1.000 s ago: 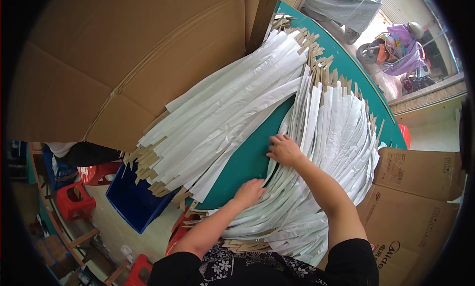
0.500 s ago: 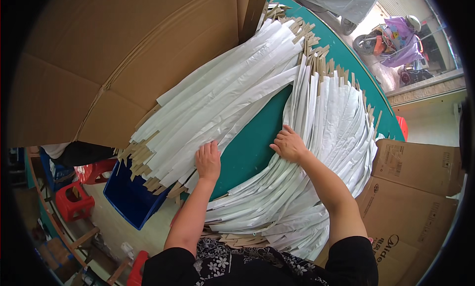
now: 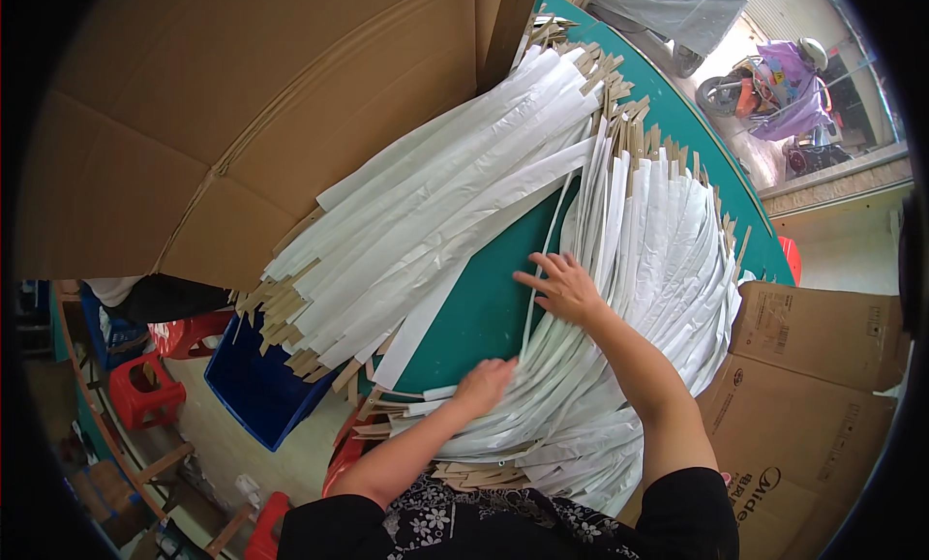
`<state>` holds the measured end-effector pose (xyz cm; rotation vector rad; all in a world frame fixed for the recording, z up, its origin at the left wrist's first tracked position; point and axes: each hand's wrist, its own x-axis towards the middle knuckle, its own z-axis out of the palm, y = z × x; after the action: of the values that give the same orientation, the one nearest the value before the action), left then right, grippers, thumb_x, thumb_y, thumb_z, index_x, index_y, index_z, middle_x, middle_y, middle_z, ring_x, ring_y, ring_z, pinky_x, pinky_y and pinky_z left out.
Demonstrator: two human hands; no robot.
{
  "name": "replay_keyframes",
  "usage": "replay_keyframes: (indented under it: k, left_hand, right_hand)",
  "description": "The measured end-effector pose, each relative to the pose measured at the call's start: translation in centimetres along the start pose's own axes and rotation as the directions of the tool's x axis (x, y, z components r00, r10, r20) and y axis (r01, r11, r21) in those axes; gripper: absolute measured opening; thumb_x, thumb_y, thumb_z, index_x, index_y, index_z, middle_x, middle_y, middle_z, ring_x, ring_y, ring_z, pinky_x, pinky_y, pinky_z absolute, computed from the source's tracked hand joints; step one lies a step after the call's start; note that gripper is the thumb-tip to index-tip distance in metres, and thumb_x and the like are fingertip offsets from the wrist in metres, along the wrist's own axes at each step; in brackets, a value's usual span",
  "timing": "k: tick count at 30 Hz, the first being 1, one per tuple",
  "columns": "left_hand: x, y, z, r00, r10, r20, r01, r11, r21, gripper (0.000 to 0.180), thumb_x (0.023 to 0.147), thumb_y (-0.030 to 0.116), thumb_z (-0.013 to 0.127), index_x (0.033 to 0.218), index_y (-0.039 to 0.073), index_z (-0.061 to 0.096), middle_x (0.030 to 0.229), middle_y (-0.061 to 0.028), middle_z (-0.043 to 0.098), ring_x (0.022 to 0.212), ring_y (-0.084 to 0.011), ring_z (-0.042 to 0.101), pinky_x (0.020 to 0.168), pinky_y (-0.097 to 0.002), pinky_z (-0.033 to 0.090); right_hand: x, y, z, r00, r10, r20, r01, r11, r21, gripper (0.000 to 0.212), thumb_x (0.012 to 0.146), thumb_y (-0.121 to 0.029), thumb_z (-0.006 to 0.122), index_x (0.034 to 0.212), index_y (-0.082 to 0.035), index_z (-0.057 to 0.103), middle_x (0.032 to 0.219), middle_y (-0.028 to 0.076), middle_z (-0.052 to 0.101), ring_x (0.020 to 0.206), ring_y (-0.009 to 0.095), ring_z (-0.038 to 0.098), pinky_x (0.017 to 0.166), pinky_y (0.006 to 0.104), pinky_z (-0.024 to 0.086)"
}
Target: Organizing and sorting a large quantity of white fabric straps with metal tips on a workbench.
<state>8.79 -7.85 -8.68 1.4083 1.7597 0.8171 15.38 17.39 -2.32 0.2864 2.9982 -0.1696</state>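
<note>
A thin white strip (image 3: pixel 552 233) stands edge-on, apart from the right-hand pile of long white strips (image 3: pixel 668 241). My left hand (image 3: pixel 487 386) has its fingers closed at the strip's near end, by the pile's inner edge. Spread over the strip and the pile's left side are the fingers of my right hand (image 3: pixel 564 289), with nothing gripped. To the left lies another fanned pile of white strips (image 3: pixel 435 197), with tan ends sticking out. One flat white strip (image 3: pixel 426 318) angles off its right side onto the green table (image 3: pixel 474 308).
A tall cardboard sheet (image 3: pixel 290 115) rises along the left, and a cardboard box (image 3: pixel 803 395) stands at the right. Below the table's left side are a blue bin (image 3: pixel 256 386) and a red stool (image 3: pixel 147 391). A scooter (image 3: pixel 764 90) shows beyond the far edge.
My left hand has moved right, from the left pile to the right pile's inner edge. A single strip now stands away from that pile. My right hand's fingers have spread.
</note>
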Motion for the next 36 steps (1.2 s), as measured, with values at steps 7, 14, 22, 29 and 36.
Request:
replay_keyframes:
  k: [7, 14, 22, 29, 36]
  left_hand:
    - [1.8, -3.6, -8.2, 0.792, 0.057, -0.608, 0.317, 0.813, 0.489, 0.063, 0.075, 0.027, 0.076, 0.130, 0.009, 0.051, 0.124, -0.0166, 0.048, 0.115, -0.0363, 0.045, 0.098, -0.0497, 0.038]
    - [4.2, -5.8, -12.8, 0.813, 0.152, -0.562, 0.295, 0.724, 0.623, 0.034, 0.078, 0.018, 0.070, 0.111, 0.012, 0.060, 0.097, -0.0029, 0.056, 0.092, -0.0217, 0.055, 0.083, -0.0412, 0.040]
    - [3.7, -5.4, -12.1, 0.822, 0.355, -0.445, 0.091, 0.689, 0.719, 0.029, 0.078, 0.011, 0.062, 0.106, 0.019, 0.066, 0.101, -0.0020, 0.063, 0.083, -0.0185, 0.060, 0.072, -0.0330, 0.046]
    - [3.3, -5.6, -11.6, 0.843, 0.349, -0.410, 0.076, 0.678, 0.732, 0.033, 0.079, 0.011, 0.063, 0.109, 0.021, 0.068, 0.119, -0.0092, 0.062, 0.087, -0.0235, 0.061, 0.079, -0.0348, 0.050]
    - [3.0, -4.8, -9.3, 0.922, 0.153, -0.355, 0.124, 0.752, 0.648, 0.013, 0.082, 0.014, 0.061, 0.094, 0.015, 0.067, 0.121, -0.0043, 0.060, 0.084, -0.0237, 0.061, 0.069, -0.0366, 0.051]
  right_hand:
    - [-0.8, 1.7, 0.9, 0.960, -0.006, 0.279, -0.041, 0.986, 0.163, 0.014, 0.074, -0.017, 0.056, 0.073, -0.008, 0.067, 0.086, 0.010, 0.068, 0.092, 0.024, 0.063, 0.110, 0.0440, 0.034]
    - [-0.4, 1.2, 2.5, 0.981, 0.176, 0.081, -0.187, 0.970, 0.155, 0.019, 0.085, -0.018, 0.055, 0.100, -0.009, 0.061, 0.077, 0.010, 0.068, 0.080, 0.028, 0.065, 0.083, 0.0383, 0.049]
    - [-0.8, 1.4, 2.8, 0.986, 0.142, 0.086, -0.150, 0.983, 0.102, 0.013, 0.084, -0.018, 0.058, 0.091, -0.008, 0.061, 0.084, 0.007, 0.067, 0.084, 0.027, 0.064, 0.084, 0.0373, 0.049]
    - [-0.9, 1.6, 3.4, 0.993, 0.114, 0.044, -0.118, 0.988, 0.104, 0.010, 0.084, -0.017, 0.058, 0.086, -0.008, 0.062, 0.080, 0.006, 0.066, 0.084, 0.026, 0.064, 0.085, 0.0369, 0.049]
    - [-0.7, 0.3, 1.1, 0.974, 0.227, -0.012, -0.221, 0.955, 0.197, 0.043, 0.082, -0.014, 0.062, 0.125, -0.014, 0.054, 0.094, 0.010, 0.060, 0.086, 0.029, 0.062, 0.077, 0.0393, 0.051]
